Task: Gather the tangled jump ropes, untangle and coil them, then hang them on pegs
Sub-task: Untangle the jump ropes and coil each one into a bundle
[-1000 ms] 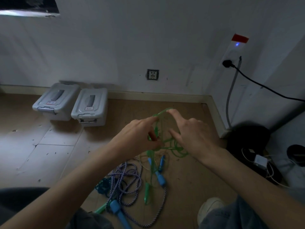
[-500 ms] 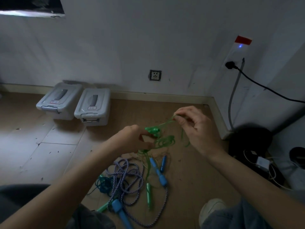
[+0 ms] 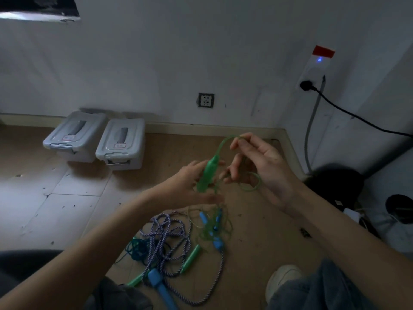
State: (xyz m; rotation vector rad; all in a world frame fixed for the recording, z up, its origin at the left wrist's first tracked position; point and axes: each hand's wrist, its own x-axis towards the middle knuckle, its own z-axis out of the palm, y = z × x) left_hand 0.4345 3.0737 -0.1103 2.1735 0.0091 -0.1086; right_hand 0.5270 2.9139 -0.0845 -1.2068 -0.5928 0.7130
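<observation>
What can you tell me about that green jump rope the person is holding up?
The green jump rope is a thin, translucent, plastic-looking cord with a thicker green handle. The left hand grips the handle, tilted upward; the right hand pinches the cord where it arches above. Loose loops hang beside the right palm, and strands trail down into the tangled pile on the wooden floor.

bare forearms (image 3: 339, 238), denim jeans (image 3: 317, 291), wht sneaker (image 3: 282, 279)
</observation>
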